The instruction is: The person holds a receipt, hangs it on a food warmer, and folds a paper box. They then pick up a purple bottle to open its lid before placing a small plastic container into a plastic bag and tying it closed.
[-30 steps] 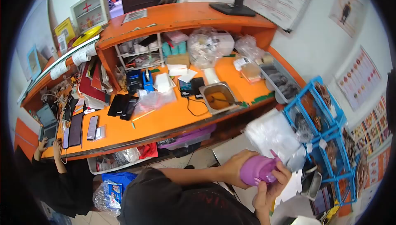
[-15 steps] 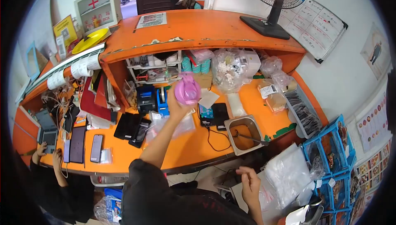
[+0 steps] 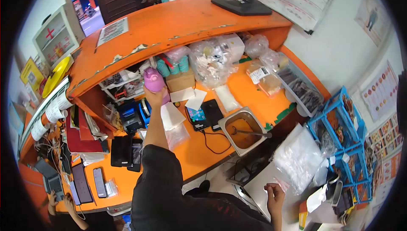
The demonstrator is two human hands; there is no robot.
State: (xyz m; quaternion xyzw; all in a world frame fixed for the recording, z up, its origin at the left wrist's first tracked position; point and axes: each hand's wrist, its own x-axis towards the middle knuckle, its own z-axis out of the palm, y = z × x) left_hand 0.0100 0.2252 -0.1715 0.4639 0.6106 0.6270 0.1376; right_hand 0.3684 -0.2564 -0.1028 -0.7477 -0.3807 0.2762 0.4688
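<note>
My left hand (image 3: 156, 96) is wrapped round a rounded pink plastic container (image 3: 154, 80) with a narrower top, held under the orange counter's ledge in front of the shelf. Beside it are teal rolls or cups (image 3: 173, 65) and a brown cardboard box (image 3: 181, 80). White paper sheets (image 3: 171, 116) lie on the desk just below that hand. Lower right, my right hand (image 3: 274, 193) has its fingers curled together, near a stack of clear plastic bags (image 3: 299, 161). Whether something small is between those fingers I cannot make out.
A metal tray (image 3: 243, 130) with a dark-handled utensil sits at the desk's front edge. Near it lie a black device with a lit screen (image 3: 197, 114) and its cable. Blue baskets (image 3: 341, 133) stand right. Another person's hands (image 3: 70, 205) are at the lower left by a laptop (image 3: 51, 180).
The view has swung right and tilted down. My left hand has carried the pink container left toward the shelf. My right hand's fingers, apart before, have curled together.
</note>
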